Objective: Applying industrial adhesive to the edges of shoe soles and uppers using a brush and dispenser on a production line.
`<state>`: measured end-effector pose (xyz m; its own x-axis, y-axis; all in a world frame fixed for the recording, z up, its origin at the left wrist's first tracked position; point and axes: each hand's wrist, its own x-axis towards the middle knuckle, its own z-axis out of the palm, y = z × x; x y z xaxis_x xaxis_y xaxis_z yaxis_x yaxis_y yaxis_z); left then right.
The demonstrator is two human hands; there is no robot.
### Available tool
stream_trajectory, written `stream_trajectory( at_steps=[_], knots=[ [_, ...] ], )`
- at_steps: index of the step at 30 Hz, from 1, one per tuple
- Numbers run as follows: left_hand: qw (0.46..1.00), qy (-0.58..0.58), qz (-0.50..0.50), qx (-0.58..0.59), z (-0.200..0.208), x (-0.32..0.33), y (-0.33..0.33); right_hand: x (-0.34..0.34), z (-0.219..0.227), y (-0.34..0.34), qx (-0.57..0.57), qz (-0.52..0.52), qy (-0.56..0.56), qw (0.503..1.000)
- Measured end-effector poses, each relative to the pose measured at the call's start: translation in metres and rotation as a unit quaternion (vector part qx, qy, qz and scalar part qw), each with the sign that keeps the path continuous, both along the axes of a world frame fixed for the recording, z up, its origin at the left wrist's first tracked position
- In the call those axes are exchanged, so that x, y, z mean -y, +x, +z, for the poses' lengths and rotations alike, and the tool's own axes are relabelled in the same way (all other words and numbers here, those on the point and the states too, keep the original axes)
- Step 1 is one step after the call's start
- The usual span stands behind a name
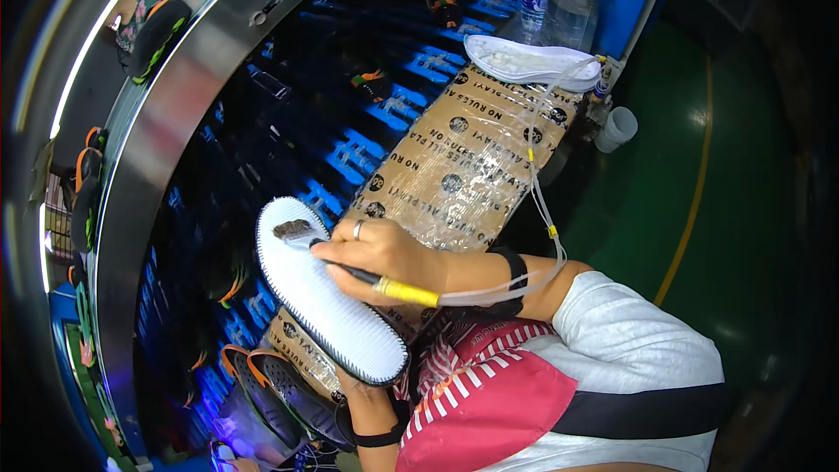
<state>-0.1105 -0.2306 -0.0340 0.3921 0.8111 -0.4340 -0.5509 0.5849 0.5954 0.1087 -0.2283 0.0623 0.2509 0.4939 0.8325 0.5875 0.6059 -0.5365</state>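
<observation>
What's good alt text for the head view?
A person's right hand holds a yellow-and-black tool, trailing clear tubing, over a white shoe sole; the mostly hidden left hand seems to support the sole from below.

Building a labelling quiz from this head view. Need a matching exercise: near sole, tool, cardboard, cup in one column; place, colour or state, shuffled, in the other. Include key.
Column 1
1. Near sole
2. Tool
3. Cardboard
4. Cup

Column 2
A. Brown, with a shiny clear covering
B. White, to the right of the cardboard's far end
C. White, with a dark patch near its upper end
D. Black and yellow, in the right grip

Pairs: 1-C, 2-D, 3-A, 4-B
</observation>
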Motion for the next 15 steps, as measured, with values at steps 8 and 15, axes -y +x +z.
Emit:
stream_trajectory(
  at_steps=[8, 15],
  knots=[
    [1.0, 0.002, 0.014, 0.0, -0.005, 0.01, -0.031, 0.009, -0.007, -0.021, -0.018, 0.057, -0.014, 0.998],
    [1.0, -0.004, 0.006, -0.01, -0.009, 0.021, -0.031, 0.022, -0.006, -0.019, 0.027, 0.043, -0.022, 0.998]
  ],
)
